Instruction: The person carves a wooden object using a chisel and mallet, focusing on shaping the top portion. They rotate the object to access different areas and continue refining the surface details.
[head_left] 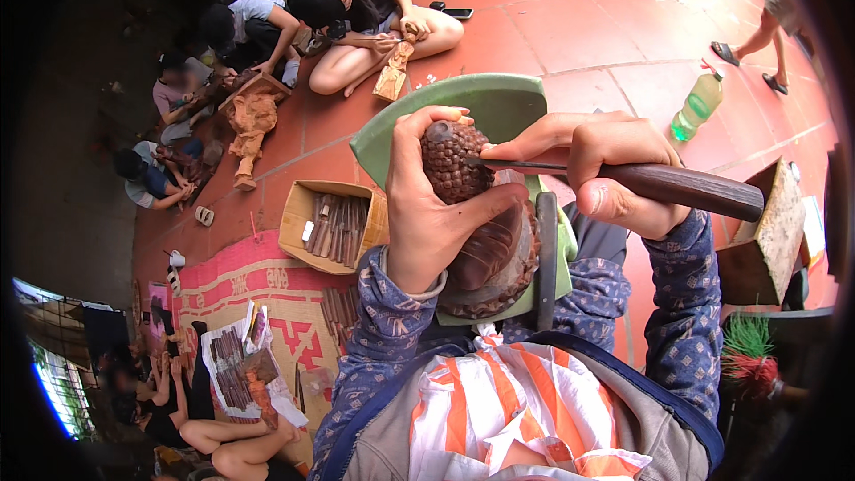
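A dark brown wooden carving stands upright in front of me, its rounded top covered in rows of small bumps. My left hand wraps around this top, fingers on the far side and thumb across the near side. In my right hand is a carving chisel with a dark wooden handle. Its thin metal blade points left and meets the bumps, and my right fingertips rest close by. Below, the carving's smooth, broader lower part shows partly behind my left hand. A green curved plastic piece lies behind and under the carving.
At left, a cardboard box holds several chisels, beside a red-and-tan mat with more tools. Several people sit on the tiled floor with carvings. At right are a bottle of green liquid, a wooden block and a walking person's legs.
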Motion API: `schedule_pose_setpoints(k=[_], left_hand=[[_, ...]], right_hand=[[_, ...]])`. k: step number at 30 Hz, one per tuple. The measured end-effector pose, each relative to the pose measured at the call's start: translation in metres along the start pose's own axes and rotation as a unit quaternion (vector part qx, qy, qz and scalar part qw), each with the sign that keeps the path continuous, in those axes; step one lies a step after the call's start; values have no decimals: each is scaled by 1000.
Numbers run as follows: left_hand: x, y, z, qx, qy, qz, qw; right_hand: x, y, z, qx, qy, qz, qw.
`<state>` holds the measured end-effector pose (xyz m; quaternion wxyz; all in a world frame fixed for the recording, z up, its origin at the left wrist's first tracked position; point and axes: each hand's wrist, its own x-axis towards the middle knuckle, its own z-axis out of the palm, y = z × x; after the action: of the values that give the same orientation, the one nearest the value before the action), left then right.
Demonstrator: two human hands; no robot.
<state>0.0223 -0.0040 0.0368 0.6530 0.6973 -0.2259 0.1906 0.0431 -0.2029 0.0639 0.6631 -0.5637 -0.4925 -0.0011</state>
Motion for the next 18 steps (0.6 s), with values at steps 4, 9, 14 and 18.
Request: schedule_pose_setpoints(k=[4, 9, 14, 18], left_hand=[[-1, 2, -1, 7, 1, -3, 1000], [-1, 0, 0, 19, 7, 2, 1000], [-2, -2, 0, 51, 9, 20, 998], [-2, 2, 1, 42, 7, 1, 999]], right_hand=[[2, -2, 0, -16, -8, -2, 1000], [5, -12, 0, -66, -32, 5, 997], [8, -10, 2, -128, -53, -51, 989], [1, -3, 3, -121, -58, -84, 987]])
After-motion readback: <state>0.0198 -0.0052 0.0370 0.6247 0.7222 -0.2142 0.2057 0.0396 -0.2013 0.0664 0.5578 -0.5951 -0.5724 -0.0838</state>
